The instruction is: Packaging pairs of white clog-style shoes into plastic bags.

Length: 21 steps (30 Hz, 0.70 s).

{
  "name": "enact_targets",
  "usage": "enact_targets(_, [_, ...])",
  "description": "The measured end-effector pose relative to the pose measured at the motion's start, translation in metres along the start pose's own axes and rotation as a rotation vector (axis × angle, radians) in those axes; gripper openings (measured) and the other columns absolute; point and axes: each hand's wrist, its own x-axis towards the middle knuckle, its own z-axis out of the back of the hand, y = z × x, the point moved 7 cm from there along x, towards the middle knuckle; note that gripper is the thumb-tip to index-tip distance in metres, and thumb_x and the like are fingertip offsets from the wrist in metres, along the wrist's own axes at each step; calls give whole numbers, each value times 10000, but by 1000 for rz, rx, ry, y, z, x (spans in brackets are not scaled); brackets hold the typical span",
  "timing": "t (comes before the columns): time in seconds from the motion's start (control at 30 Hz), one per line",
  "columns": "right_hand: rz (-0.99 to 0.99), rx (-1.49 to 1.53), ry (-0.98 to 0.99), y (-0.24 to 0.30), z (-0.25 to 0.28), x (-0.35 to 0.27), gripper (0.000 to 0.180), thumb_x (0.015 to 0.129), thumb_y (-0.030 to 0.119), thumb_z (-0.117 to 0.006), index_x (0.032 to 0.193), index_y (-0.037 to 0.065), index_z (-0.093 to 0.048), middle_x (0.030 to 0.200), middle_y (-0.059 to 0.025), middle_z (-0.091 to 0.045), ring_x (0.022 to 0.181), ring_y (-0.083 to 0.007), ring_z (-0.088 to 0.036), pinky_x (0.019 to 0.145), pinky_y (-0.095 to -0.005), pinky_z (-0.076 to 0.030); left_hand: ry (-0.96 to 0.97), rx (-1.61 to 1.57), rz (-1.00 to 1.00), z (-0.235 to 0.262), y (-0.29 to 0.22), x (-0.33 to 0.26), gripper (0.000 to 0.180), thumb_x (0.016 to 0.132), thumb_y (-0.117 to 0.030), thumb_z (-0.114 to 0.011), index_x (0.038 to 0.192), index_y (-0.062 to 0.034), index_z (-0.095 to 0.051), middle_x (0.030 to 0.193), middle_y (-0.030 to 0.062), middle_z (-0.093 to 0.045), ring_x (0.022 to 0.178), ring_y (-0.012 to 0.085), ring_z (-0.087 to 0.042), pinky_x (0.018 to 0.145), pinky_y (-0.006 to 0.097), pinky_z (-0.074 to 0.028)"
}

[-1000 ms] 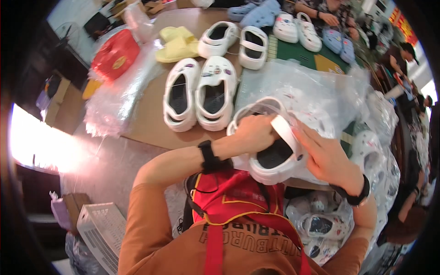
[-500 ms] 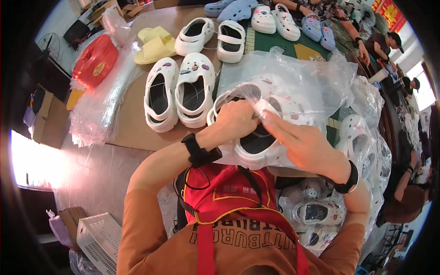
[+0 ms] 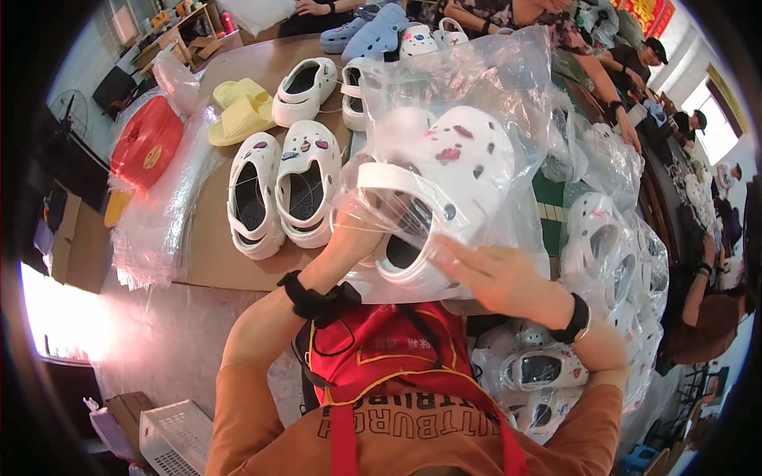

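We record both hands at the near side of the counter (image 3: 210, 246), working on a clear bag (image 3: 516, 75) that holds white clogs (image 3: 468, 151) dotted with small coloured charms, toes pointing away from the wearer. The right hand (image 3: 508, 279) has its fingers (image 3: 464, 266) straight and close together, tips against the film beside the nearer clog's opening; whether they pinch it we cannot tell. The left hand (image 3: 359, 226) lies under film at the clogs' left side; its fingertips are hidden by plastic and clog, so we cannot tell their grip. Just left of it stands a decorated white pair (image 3: 284, 205), near enough to crowd that wrist. Beyond, we see a plain white pair (image 3: 298, 109), its right shoe partly covered by the bag, then yellow slides (image 3: 238, 119) to the left. Farther left we log a red roll (image 3: 147, 143) beside stacked clear plastic sheeting (image 3: 155, 230). At the far edge sit blue clogs (image 3: 375, 33). Right of the bag, a strip of green mat (image 3: 548, 194) shows, with bagged white clogs (image 3: 599, 234) heaped next to it. Past that heap we note a co-worker's forearm (image 3: 599, 75) reaching down.
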Motion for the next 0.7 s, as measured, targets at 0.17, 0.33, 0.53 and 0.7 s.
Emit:
enact_targets(0.17, [90,194,8,32,-4,16,596,648,-29,-571,1230,28,-454,1276,-175,-451,817,-273,-613,632,-307,-500,-245,776,-612,-25,27,-6,267,828,-252,-557,968,-30,-605,857,146,-628,781,295,-598,667,384,-462])
enact_targets(0.33, [-47,436,-125,15,22,35,735,658,-62,-517,1350,48,-294,1370,-186,-325,1025,-323,-541,720,-332,-493,-94,153,3,-21,22,4,220,766,-132,-542,958,-44,-605,826,154,-618,807,330,-586,684,430,-456])
enact_targets(0.53, [-245,534,218,-1,3,54,719,678,-13,-508,1358,66,-289,1380,-161,-325,1030,-281,-546,693,-317,-495,135,351,212,-28,-35,0,257,777,-224,-596,954,-36,-599,860,142,-627,817,300,-600,689,365,-461])
enact_targets(0.7, [281,592,241,72,-21,37,630,732,-8,-488,1330,63,-304,1430,-101,-243,712,-271,-598,532,-356,-466,7,96,29,-28,1,4,241,808,-209,-556,968,-29,-560,869,201,-605,855,363,-572,725,413,-439])
